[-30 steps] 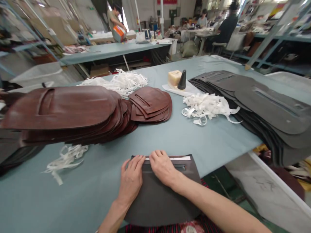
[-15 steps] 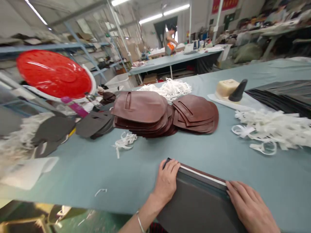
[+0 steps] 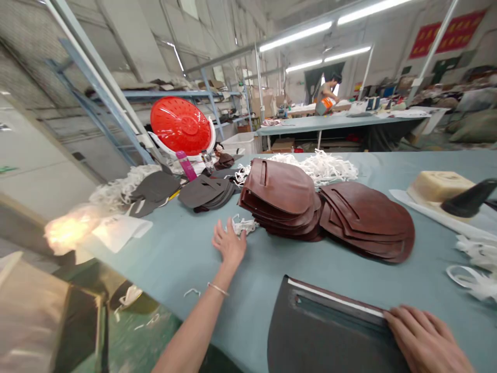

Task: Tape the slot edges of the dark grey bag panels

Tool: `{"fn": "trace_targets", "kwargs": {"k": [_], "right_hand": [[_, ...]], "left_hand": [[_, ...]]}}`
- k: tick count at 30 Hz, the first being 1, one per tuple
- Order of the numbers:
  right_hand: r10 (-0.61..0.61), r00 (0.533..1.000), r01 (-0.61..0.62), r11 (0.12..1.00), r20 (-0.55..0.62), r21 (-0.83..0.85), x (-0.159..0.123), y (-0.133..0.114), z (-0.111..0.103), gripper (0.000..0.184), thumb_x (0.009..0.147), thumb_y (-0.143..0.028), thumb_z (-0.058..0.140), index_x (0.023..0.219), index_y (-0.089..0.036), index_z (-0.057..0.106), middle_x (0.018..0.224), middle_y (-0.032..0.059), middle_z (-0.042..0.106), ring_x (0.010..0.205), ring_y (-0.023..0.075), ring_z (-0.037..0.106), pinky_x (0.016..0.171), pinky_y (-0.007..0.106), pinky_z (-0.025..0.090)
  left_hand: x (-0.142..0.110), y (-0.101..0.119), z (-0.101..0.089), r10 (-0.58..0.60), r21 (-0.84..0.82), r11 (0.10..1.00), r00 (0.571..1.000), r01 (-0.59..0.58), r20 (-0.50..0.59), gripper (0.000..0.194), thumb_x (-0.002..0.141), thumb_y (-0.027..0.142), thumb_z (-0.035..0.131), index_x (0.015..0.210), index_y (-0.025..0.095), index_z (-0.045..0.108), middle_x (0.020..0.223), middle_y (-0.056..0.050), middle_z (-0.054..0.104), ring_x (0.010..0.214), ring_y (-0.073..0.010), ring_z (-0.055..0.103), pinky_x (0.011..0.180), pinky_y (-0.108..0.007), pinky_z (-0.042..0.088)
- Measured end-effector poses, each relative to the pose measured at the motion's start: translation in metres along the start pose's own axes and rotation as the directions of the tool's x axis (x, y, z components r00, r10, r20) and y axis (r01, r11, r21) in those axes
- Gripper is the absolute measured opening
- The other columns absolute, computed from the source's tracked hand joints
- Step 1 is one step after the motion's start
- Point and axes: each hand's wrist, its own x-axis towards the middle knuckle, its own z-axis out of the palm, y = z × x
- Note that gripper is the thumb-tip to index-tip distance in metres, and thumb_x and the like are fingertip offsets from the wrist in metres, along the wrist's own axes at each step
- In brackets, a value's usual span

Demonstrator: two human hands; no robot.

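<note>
we see a matt dark grey leather panel point(image 3: 326, 336) with a white tape strip point(image 3: 334, 299), glossy smooth brown leather pieces point(image 3: 281, 199), a matt blue-grey tabletop point(image 3: 186, 254), limp white paper strips point(image 3: 243, 225) and a shiny red plastic basin point(image 3: 180, 124)

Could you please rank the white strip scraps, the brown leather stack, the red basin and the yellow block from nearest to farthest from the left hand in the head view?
From the left hand:
1. White strip scraps, at its fingertips.
2. Brown leather stack, just right of them.
3. Red basin, behind at the table's far end.
4. Yellow block, far right.
</note>
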Motion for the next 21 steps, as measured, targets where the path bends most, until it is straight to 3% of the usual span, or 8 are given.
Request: {"fn": "trace_targets", "kwargs": {"k": [2, 4, 6, 9, 14, 17, 19, 21], "right_hand": [[0.041, 0.999, -0.041, 0.995, 0.001, 0.087, 0.036, -0.023, -0.009, 0.028, 0.089, -0.01, 0.038, 0.088, -0.02, 0.064, 0.09, 0.0081, 0.062, 0.092, 0.0223, 0.054, 0.084, 0.038, 0.038], [0.076, 0.997, -0.077, 0.975, 0.013, 0.208, 0.068, -0.05, -0.014, 0.027, 0.092, -0.013, 0.037, 0.085, -0.018, 0.063, 0.085, 0.0074, 0.06, 0.085, 0.0193, 0.054, 0.079, 0.034, 0.039], [0.114, 0.993, -0.119, 0.933, 0.035, 0.338, 0.094, -0.077, -0.015, 0.026, 0.095, -0.016, 0.037, 0.087, -0.017, 0.061, 0.085, 0.007, 0.058, 0.081, 0.018, 0.053, 0.075, 0.032, 0.041], [0.161, 0.98, -0.197, 0.813, 0.113, 0.548, 0.122, -0.113, -0.011, 0.022, 0.096, -0.019, 0.038, 0.098, -0.017, 0.06, 0.091, 0.0081, 0.058, 0.085, 0.0186, 0.055, 0.076, 0.031, 0.044], [0.286, 0.935, -0.339, 0.535, 0.211, 0.774, 0.164, -0.149, 0.003, 0.021, 0.093, -0.027, 0.044, 0.105, -0.018, 0.059, 0.102, 0.0088, 0.057, 0.084, 0.0171, 0.057, 0.079, 0.029, 0.046], [0.409, 0.887, -0.405, 0.462, 0.216, 0.789, 0.188, -0.154, 0.01, 0.022, 0.091, -0.029, 0.044, 0.098, -0.018, 0.063, 0.098, 0.0086, 0.059, 0.09, 0.0192, 0.055, 0.085, 0.031, 0.042], [0.486, 0.836, -0.467, 0.39, 0.253, 0.794, 0.201, -0.154, 0.013, 0.023, 0.089, -0.033, 0.047, 0.09, -0.019, 0.065, 0.094, 0.0082, 0.062, 0.093, 0.021, 0.054, 0.087, 0.033, 0.039], [0.522, 0.767, -0.541, 0.213, 0.373, 0.814, 0.212, -0.154, 0.016, 0.021, 0.081, -0.037, 0.057, 0.076, -0.019, 0.067, 0.082, 0.006, 0.064, 0.084, 0.0206, 0.055, 0.082, 0.032, 0.038]], "left_hand": [[0.024, -0.018, 0.0, 0.005, -0.044, 0.999, 0.995, -0.001, 0.095, 0.042, 0.079, 0.023, 0.054, 0.118, 0.01, 0.052, 0.128, -0.023, 0.049, 0.121, -0.0349, 0.043, 0.094, -0.054, 0.036], [0.027, -0.034, 0.0, 0.091, -0.116, 0.991, 0.969, -0.066, 0.228, 0.024, 0.074, 0.015, 0.054, 0.097, 0.012, 0.062, 0.102, -0.013, 0.064, 0.098, -0.025, 0.057, 0.088, -0.042, 0.043], [0.013, -0.047, -0.004, 0.183, -0.198, 0.973, 0.924, -0.121, 0.335, 0.018, 0.071, 0.01, 0.051, 0.084, 0.014, 0.063, 0.084, -0.005, 0.066, 0.081, -0.0175, 0.059, 0.08, -0.032, 0.046], [-0.022, -0.06, -0.018, 0.291, -0.31, 0.936, 0.862, -0.166, 0.416, 0.022, 0.072, 0.009, 0.045, 0.085, 0.016, 0.062, 0.08, -0.001, 0.065, 0.074, -0.0137, 0.057, 0.074, -0.026, 0.046], [-0.061, -0.059, -0.041, 0.417, -0.449, 0.868, 0.802, -0.212, 0.427, 0.023, 0.074, 0.007, 0.041, 0.086, 0.018, 0.058, 0.087, -0.001, 0.061, 0.084, -0.0142, 0.056, 0.079, -0.027, 0.044], [-0.069, -0.049, -0.044, 0.508, -0.521, 0.811, 0.761, -0.265, 0.403, 0.025, 0.075, 0.005, 0.041, 0.087, 0.019, 0.057, 0.09, -0.003, 0.059, 0.091, -0.0159, 0.056, 0.084, -0.03, 0.043], [-0.072, -0.039, -0.044, 0.568, -0.56, 0.771, 0.726, -0.304, 0.388, 0.027, 0.075, 0.003, 0.041, 0.089, 0.019, 0.057, 0.093, -0.004, 0.059, 0.096, -0.0171, 0.055, 0.088, -0.033, 0.043], [-0.075, -0.028, -0.043, 0.626, -0.587, 0.73, 0.687, -0.351, 0.367, 0.03, 0.075, 0.001, 0.04, 0.09, 0.02, 0.058, 0.095, -0.005, 0.059, 0.099, -0.0183, 0.054, 0.09, -0.035, 0.042]]}}
